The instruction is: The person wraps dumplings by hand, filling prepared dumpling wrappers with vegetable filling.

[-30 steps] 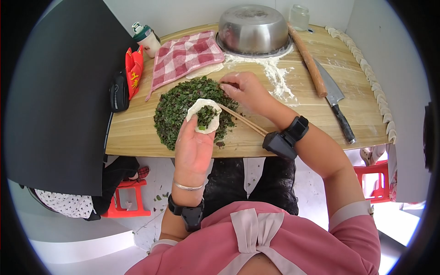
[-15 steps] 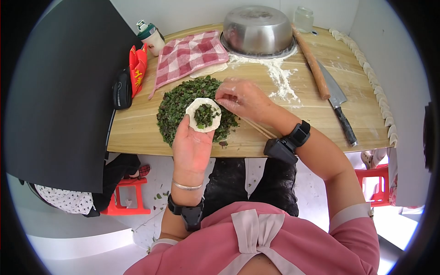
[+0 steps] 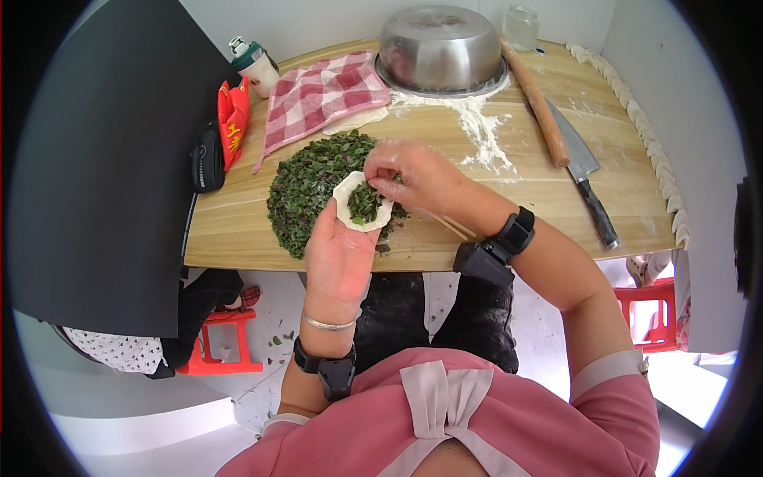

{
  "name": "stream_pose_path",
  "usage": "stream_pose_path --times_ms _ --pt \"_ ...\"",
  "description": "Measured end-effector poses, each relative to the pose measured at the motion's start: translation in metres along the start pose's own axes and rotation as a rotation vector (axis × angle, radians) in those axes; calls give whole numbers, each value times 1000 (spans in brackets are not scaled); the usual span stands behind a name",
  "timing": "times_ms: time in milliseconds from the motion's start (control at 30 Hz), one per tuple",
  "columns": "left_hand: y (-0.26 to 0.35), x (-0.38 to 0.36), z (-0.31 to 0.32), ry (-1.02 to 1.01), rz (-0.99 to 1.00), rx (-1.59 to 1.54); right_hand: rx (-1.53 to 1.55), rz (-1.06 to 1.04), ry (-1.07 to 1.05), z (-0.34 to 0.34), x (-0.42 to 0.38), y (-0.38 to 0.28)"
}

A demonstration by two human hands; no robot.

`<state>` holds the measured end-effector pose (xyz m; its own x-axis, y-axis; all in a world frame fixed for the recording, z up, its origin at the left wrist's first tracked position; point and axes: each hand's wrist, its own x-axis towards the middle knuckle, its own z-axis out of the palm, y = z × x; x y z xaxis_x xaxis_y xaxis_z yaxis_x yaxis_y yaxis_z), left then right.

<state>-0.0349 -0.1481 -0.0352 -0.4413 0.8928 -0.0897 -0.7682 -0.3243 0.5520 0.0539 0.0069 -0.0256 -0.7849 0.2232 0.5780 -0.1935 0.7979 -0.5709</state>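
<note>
Currently the left hand (image 3: 342,258), palm up, holds a round dough wrapper (image 3: 345,189) on its fingers, with the thumb against the wrapper's left edge. So the wrapper lies at the fingertip end of that grip, beyond the palm and above the near side of a heap of chopped greens (image 3: 306,195). A small mound of leafy filling (image 3: 364,207) sits within the wrapper, its pale rim showing around it. The right hand (image 3: 413,176) is curled over the wrapper's upper right edge, thumb and fingers drawn together; whether they pinch dough, leaf bits or nothing, I cannot tell.

Wooden chopsticks (image 3: 455,227) show below the right wrist, their far ends hidden by the hand. Well apart, to the right on the wooden table (image 3: 509,230), a rolling pin (image 3: 536,103) lies partly across the blade of a cleaver (image 3: 579,151), and a row of folded dumplings (image 3: 653,151) follows the table's right edge.
</note>
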Motion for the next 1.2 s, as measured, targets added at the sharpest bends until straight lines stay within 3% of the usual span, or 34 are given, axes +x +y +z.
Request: stream_pose_path --times_ms 233,333,433,567,633,833,967,1200 --pt "10 -1 -6 37 79 8 -104 111 29 -12 3 10" --pt "14 -1 -7 22 90 -55 -289 -23 56 -5 1 19" --pt "17 -1 -10 19 80 -104 -336 39 -21 -10 0 9" --pt "18 0 -15 -8 75 -134 -127 64 -43 -9 4 -2" --pt "18 1 -17 -56 48 -164 -27 -58 24 -5 4 -2" --pt "15 2 -13 -63 58 -108 19 -189 21 3 1 -5" --pt "14 1 -7 -5 92 -49 -27 -162 85 1 2 -10" --pt "15 0 -3 -51 86 -46 -39 -276 0 0 1 -10"
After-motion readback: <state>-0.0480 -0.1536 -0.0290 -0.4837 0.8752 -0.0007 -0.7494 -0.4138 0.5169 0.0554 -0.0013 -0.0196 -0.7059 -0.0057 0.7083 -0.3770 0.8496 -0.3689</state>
